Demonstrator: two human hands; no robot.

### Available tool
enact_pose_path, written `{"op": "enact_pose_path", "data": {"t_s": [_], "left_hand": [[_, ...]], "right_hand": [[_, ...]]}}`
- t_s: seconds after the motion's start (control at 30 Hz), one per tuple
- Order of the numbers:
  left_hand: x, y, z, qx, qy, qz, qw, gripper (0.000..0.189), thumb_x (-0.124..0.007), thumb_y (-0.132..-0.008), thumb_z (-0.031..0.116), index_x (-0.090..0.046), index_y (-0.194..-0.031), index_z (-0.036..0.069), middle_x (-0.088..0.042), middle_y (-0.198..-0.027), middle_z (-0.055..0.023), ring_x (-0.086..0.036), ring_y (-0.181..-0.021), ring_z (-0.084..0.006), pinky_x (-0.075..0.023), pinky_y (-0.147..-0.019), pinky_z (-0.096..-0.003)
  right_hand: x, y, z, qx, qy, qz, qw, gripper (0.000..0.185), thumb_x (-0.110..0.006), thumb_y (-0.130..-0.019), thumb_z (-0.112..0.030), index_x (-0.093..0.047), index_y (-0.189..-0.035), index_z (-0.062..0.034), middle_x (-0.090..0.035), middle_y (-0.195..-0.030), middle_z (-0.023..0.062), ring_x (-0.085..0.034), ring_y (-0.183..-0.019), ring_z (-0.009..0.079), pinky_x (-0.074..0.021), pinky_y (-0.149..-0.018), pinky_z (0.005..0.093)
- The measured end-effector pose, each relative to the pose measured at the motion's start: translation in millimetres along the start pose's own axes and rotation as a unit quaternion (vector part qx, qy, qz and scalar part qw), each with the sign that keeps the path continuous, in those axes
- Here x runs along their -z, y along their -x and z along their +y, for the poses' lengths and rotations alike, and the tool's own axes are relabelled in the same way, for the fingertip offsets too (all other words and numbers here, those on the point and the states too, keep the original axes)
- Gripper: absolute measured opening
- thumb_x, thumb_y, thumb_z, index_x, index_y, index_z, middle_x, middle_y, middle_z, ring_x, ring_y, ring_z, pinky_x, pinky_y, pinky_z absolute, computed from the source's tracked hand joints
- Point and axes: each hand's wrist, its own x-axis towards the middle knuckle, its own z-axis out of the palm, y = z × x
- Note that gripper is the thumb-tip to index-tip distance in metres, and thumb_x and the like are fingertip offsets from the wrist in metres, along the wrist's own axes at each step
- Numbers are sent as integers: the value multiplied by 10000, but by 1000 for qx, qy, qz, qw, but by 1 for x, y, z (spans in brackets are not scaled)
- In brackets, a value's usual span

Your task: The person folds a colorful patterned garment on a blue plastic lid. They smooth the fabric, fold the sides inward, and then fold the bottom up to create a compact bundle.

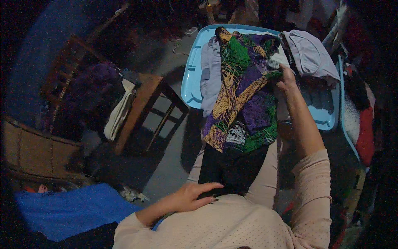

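Observation:
A garment [242,90] patterned in green, purple, orange and white lies over a light blue plastic lid or tray [189,84] and hangs toward my lap. At its right side my right hand [286,77] grips its edge, with the fingertips partly hidden by the cloth. Black cloth [233,168] covers my lap below the pattern; whether both are one piece is unclear. My left hand [199,196] rests at the near end of the black cloth, by my waist. Its thumb and forefinger are apart with black cloth between them, and the dark hides any grip.
Grey folded cloth [211,71] lies on the tray's left, and a pale lilac garment [311,56] on its right. A wooden stool or frame [140,109] stands left, with cream cloth [119,112] at its side. Blue cloth [74,208] lies lower left, red cloth [364,140] far right.

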Motion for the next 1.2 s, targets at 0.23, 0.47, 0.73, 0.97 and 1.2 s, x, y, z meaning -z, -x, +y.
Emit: {"op": "enact_pose_path", "data": {"t_s": [0.23,0.47,0.73,0.97,1.2], "left_hand": [[35,-24,24,-203,55,-128,969,592,-578,-900,358,-361,-1411,152,-605,-707,-170,-605,-605,-348,-450,-540,-395],[109,-50,58,-245,44,75,966,228,-694,-828,231,-667,-1006,91,-578,-573,-101,-581,-497,-265,-430,-466,-330],[8,-110,-37,6,-330,228,916,368,-685,-746,432,-665,-675,71,-630,-637,-135,-626,-590,-330,-492,-539,-428],[58,-96,-8,-36,-153,145,977,239,-688,-779,296,-666,-678,82,-617,-621,-114,-624,-605,-300,-483,-563,-418],[64,-212,-95,-180,-427,367,806,416,-517,-913,363,-553,-1221,86,-604,-1171,-157,-552,-1123,-313,-341,-1019,-503]], "right_hand": [[1,-9,-3,-7,-60,-56,997,303,-519,-885,-283,-606,-1052,-45,-670,-897,91,-664,-734,264,-547,-636,414],[-11,16,-7,52,-74,-2,996,299,-467,-918,-214,-567,-1104,-2,-635,-1016,155,-643,-873,308,-543,-755,477],[-41,-3,-24,59,97,-59,992,284,-553,-846,-322,-646,-907,-61,-652,-797,52,-623,-608,174,-472,-466,321],[-38,-29,-15,80,241,10,967,311,-441,-927,-224,-582,-1064,17,-652,-966,129,-646,-822,264,-537,-788,415],[-63,53,-16,26,42,32,998,285,-546,-879,-230,-588,-1068,-21,-653,-961,119,-651,-768,277,-547,-692,422]]}}
